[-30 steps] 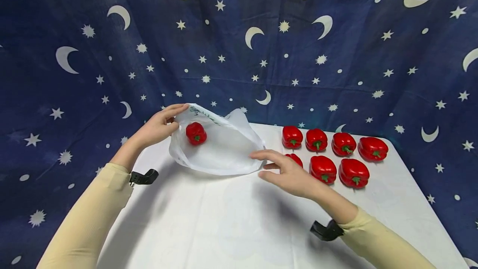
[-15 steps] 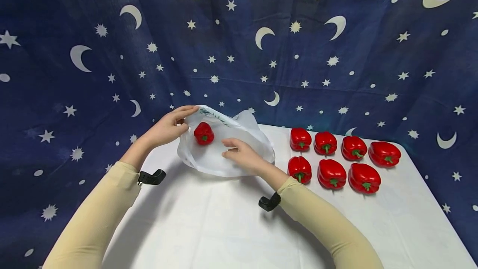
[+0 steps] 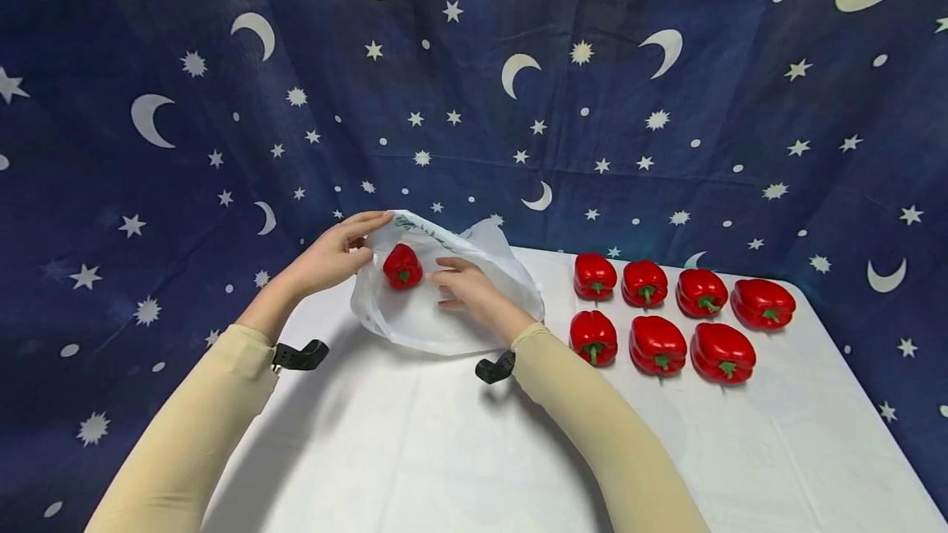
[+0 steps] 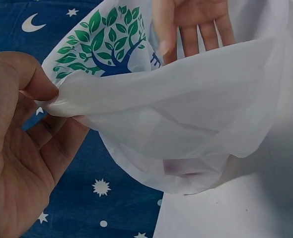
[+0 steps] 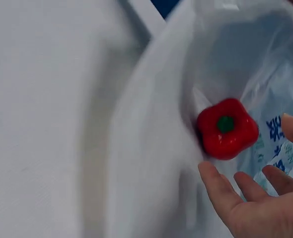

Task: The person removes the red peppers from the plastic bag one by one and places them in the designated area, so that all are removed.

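A white plastic bag (image 3: pixel 444 327) lies with its mouth spread wide on the table, and a red bell pepper (image 3: pixel 402 267) with a green stem rests inside it. At the bag's left edge my left hand (image 3: pixel 333 255) pinches the rim between thumb and fingers; the left wrist view shows this grip beside a printed green tree. My right hand (image 3: pixel 474 294) reaches into the bag's mouth, its fingers spread and holding nothing. In the right wrist view the fingertips (image 5: pixel 213 181) are close to the pepper, apart from it.
To the right of the bag, several more red bell peppers (image 3: pixel 657 345) stand in two rows on the white table (image 3: pixel 459 451). Behind the table hangs a dark blue curtain (image 3: pixel 474 64) with moons and stars.
My right hand has moved left from the bag's right edge into its mouth, near the pepper inside. The left hand keeps its hold on the rim. The head view has shifted slightly.
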`<action>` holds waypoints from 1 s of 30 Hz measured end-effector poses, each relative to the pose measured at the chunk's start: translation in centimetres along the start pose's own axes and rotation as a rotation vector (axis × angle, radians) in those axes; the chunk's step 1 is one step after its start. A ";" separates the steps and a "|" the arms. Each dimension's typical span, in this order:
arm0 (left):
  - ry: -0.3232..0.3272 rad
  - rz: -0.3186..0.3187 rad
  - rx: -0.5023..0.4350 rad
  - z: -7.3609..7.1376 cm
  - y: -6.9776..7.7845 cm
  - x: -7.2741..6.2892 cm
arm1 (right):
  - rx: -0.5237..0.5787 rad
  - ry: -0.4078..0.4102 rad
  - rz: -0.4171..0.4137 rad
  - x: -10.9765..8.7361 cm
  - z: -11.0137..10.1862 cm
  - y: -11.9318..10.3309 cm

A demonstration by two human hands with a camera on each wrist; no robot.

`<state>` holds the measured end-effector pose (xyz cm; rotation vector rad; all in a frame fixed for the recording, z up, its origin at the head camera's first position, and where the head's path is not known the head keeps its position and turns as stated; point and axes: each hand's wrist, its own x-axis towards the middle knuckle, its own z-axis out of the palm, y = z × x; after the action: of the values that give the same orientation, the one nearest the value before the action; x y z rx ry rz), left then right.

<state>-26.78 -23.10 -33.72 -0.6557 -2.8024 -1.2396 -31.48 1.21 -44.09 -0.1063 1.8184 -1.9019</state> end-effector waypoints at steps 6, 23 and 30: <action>0.010 -0.012 -0.002 0.0 2.0 -0.8 | 0.106 0.024 0.065 2.3 0.6 -0.3; -0.033 0.018 -0.011 0.3 -0.6 0.1 | 0.148 0.152 0.099 5.5 2.8 -0.5; -0.031 0.004 -0.007 0.3 -0.6 -0.1 | 0.077 0.127 0.089 6.3 3.1 -0.3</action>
<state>-26.87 -23.28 -34.40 -0.6864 -2.8210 -1.2494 -35.86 -4.16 -45.23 0.1229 1.7970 -1.9513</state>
